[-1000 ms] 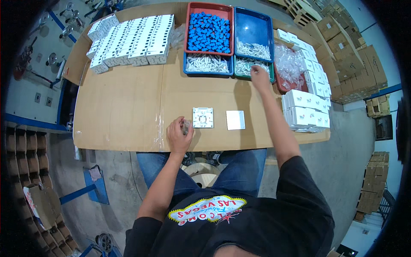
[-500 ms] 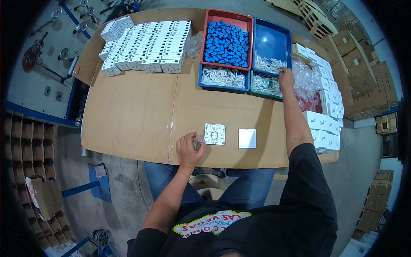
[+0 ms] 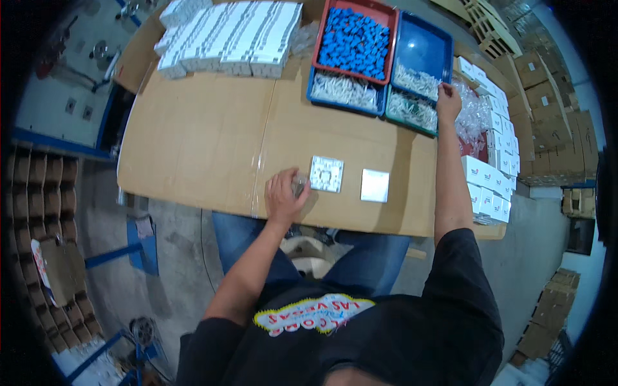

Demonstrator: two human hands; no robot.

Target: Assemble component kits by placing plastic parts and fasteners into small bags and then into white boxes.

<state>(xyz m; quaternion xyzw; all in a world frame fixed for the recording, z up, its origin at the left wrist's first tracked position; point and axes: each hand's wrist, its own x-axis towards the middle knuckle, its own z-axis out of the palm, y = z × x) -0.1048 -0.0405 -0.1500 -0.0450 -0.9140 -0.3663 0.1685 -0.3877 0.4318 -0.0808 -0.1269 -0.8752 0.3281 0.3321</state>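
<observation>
My left hand (image 3: pixel 284 196) rests at the table's near edge, its fingers closed around a small clear plastic bag (image 3: pixel 298 186). Just right of it lies a square white frame plate (image 3: pixel 326 174) with cut-outs. A plain, glossy white square plate (image 3: pixel 374 185) lies further right. My right arm is stretched forward, and my right hand (image 3: pixel 449 103) is at the near right corner of a blue tray (image 3: pixel 421 48) that has small white pieces (image 3: pixel 417 81) at its near end. Its fingertips are pinched together; what they hold, if anything, is too small to make out.
A red tray (image 3: pixel 385 72) of small blue parts sits on a blue tray (image 3: pixel 347 105) of white pieces. Beside it is a green tray (image 3: pixel 412 119). White boxes (image 3: pixel 225 38) stand far left, with more boxes (image 3: pixel 487 190) at right beside clear plastic bags (image 3: pixel 472 116).
The whole view has shifted, so the table sits higher in the picture. My right hand stays by the tray corner with its fingers pinched. My left hand still holds the bag beside the frame plate.
</observation>
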